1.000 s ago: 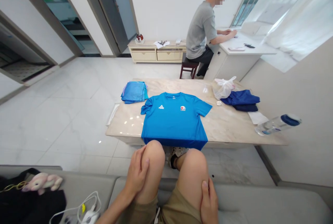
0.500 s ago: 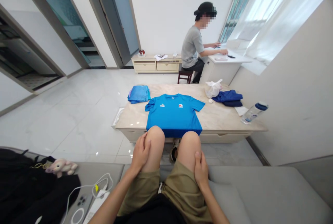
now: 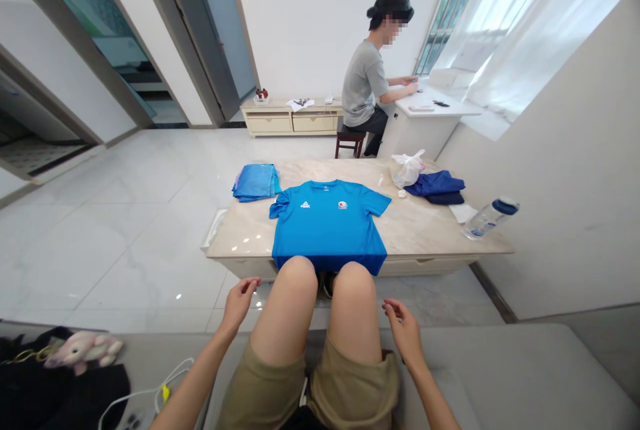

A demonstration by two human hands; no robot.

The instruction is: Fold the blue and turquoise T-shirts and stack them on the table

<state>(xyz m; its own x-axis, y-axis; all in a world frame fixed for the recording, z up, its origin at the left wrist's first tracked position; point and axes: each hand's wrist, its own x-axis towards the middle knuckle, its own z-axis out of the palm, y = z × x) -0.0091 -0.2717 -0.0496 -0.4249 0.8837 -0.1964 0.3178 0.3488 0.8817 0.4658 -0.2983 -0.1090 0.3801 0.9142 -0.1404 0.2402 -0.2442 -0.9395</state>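
Note:
My left hand hovers just left of my left knee, fingers loosely bent with nothing in them. On the other side, my right hand is raised beside my right thigh, open and holding nothing. Ahead of my knees, a blue T-shirt lies spread face up on the low table. Its hem hangs over the near edge, and its left-side sleeve is bunched. Neither hand touches the shirt. A stack of folded blue cloth sits to the shirt's left.
Toward the table's right are a white plastic bag, dark blue folded clothing and a clear water bottle. Another person sits at a white desk. A plush toy and a white cable lie on the sofa.
Both my hands have lifted off my legs and moved outward to either side. My view has shifted slightly. The other person's hands have drawn closer together at the desk.

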